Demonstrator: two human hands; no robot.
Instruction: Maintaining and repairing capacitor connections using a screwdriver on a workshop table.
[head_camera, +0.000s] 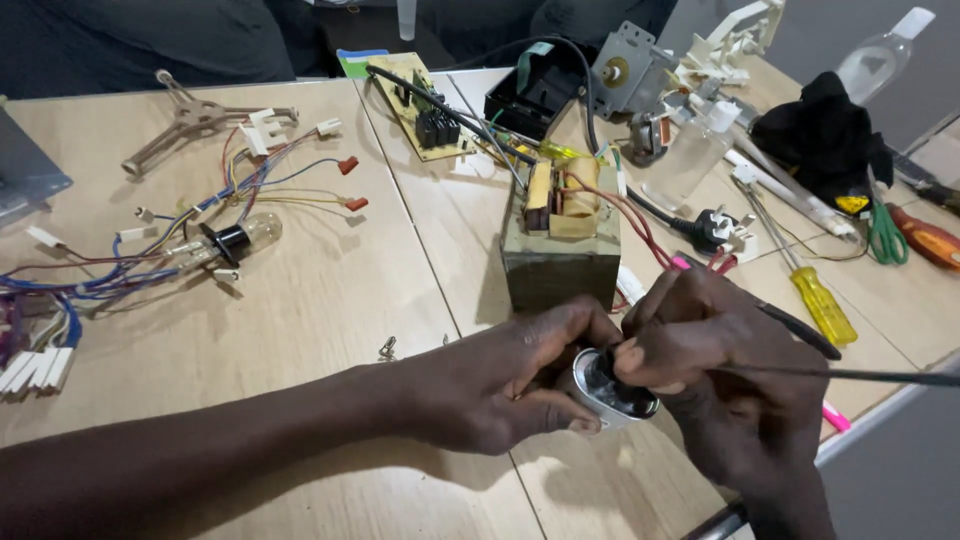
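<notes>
Gripping the metal capacitor can (600, 395), the left hand (500, 385) is wrapping thumb and fingers tight around its silver body, fully closed on it, and is holding it just above the wooden tabletop (330, 300). Right hand (725, 375) is closing its fingertips on the dark top end of the can, pinching at the terminals, with thin black leads (850, 375) running out from under it toward the table edge; exactly what the fingertips are pinching is hidden. Taking the transformer (560, 235) as landmark: the can is sitting directly in front of it, near but not touching, on the camera side. Left of the transformer, a wiring harness (150, 250) with a small lamp bulb (245, 237) is lying spread out, well apart from the hands. Behind the transformer, a circuit board (420, 105) and a black plastic housing (530, 95) are resting near the far edge. Right of the transformer, a black mains plug (712, 228) is lying close by, and further right a yellow-handled screwdriver (815, 295) is pointing toward the near edge. Beyond that, a black cloth (820, 135) and an orange-handled tool (930, 240) are lying near the right edge. A small screw (387, 348) is sitting front-left of the transformer, just beside the left wrist.
</notes>
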